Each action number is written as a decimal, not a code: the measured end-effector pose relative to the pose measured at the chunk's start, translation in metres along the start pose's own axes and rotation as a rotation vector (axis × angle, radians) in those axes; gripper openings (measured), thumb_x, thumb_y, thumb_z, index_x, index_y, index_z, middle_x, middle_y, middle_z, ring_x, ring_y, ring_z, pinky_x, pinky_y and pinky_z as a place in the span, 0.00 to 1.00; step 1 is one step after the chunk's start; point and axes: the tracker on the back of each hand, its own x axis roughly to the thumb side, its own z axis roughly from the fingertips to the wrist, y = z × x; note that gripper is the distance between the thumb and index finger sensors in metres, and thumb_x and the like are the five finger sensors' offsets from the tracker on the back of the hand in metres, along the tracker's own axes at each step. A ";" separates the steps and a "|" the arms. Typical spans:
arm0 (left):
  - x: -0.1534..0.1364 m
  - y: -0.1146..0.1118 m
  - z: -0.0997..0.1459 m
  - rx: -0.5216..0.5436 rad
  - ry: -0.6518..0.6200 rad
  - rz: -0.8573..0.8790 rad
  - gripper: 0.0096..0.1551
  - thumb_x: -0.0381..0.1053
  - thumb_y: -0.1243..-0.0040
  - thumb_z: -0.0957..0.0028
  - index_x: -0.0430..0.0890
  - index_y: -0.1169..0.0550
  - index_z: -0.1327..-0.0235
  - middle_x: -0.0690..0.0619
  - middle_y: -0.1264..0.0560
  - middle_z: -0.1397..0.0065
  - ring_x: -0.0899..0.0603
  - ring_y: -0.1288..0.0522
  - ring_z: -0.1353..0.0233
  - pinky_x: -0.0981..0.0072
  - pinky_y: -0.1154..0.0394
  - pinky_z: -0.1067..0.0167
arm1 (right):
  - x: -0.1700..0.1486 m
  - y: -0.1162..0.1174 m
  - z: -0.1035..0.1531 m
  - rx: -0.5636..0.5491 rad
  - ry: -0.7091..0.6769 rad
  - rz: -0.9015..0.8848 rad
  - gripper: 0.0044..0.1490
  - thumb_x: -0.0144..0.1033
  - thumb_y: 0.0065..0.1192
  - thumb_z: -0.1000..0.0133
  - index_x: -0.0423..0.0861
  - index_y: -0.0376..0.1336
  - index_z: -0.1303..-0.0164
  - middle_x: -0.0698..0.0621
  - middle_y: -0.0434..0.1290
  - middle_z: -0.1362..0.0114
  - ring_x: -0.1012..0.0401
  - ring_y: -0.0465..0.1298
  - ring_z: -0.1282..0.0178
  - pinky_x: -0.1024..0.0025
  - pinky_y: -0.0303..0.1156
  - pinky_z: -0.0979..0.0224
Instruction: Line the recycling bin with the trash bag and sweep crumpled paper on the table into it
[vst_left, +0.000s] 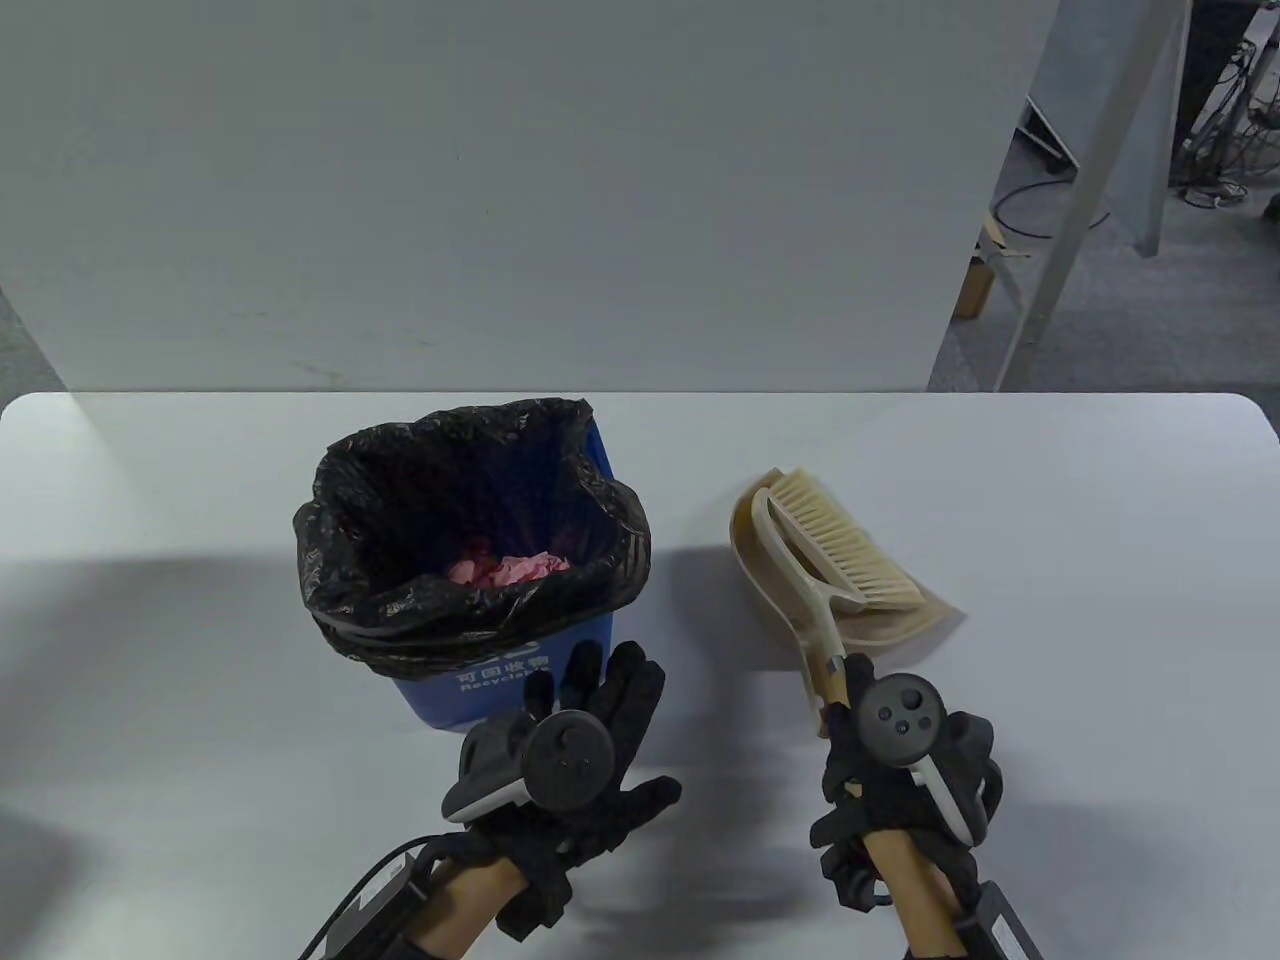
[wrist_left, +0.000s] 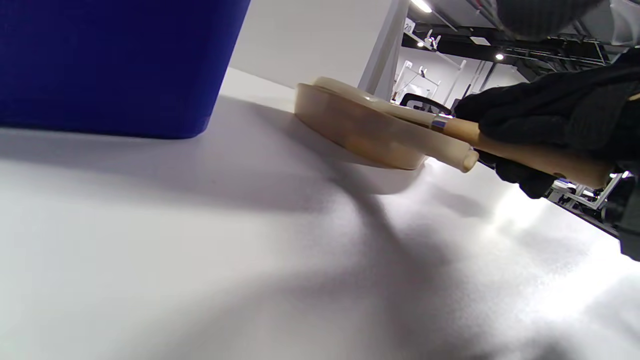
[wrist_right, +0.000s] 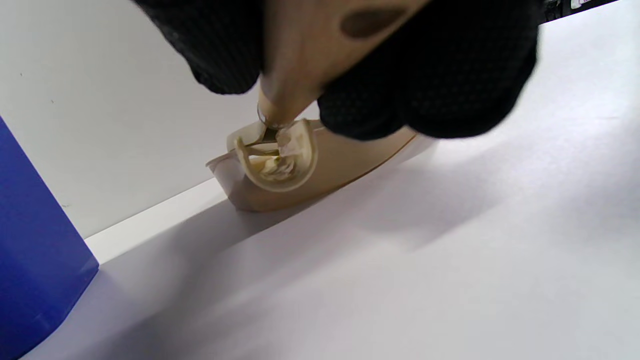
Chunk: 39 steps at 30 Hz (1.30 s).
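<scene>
A blue recycling bin stands left of centre, lined with a black trash bag folded over its rim. Pink crumpled paper lies inside. To its right a beige dustpan sits on the white table with a pale-bristled brush nested in it. My right hand grips the wooden handle of the set, with its fingers curled round it. My left hand hovers just in front of the bin, fingers spread, holding nothing.
A grey partition wall runs behind the table's far edge. Beyond the right end are a metal frame leg and floor cables. In the left wrist view the bin's blue side stands close to the dustpan.
</scene>
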 end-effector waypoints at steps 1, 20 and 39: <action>-0.001 0.000 0.000 -0.001 0.002 0.005 0.56 0.74 0.56 0.42 0.51 0.66 0.16 0.46 0.69 0.11 0.31 0.73 0.18 0.21 0.67 0.32 | 0.001 0.000 0.000 0.002 -0.002 0.007 0.35 0.37 0.54 0.34 0.43 0.52 0.16 0.30 0.66 0.29 0.48 0.78 0.47 0.52 0.81 0.48; -0.005 -0.002 -0.003 -0.047 0.029 0.093 0.56 0.73 0.56 0.42 0.50 0.67 0.17 0.46 0.69 0.11 0.30 0.73 0.18 0.21 0.66 0.32 | 0.007 0.006 0.001 0.130 -0.034 -0.001 0.36 0.37 0.50 0.34 0.40 0.51 0.16 0.26 0.60 0.26 0.44 0.75 0.42 0.48 0.78 0.43; -0.009 0.001 -0.002 -0.042 0.059 0.076 0.56 0.73 0.57 0.42 0.50 0.66 0.17 0.44 0.69 0.11 0.30 0.73 0.18 0.21 0.66 0.32 | 0.015 -0.017 0.012 -0.083 -0.242 -0.173 0.43 0.47 0.46 0.33 0.41 0.42 0.13 0.23 0.42 0.15 0.28 0.55 0.22 0.26 0.55 0.28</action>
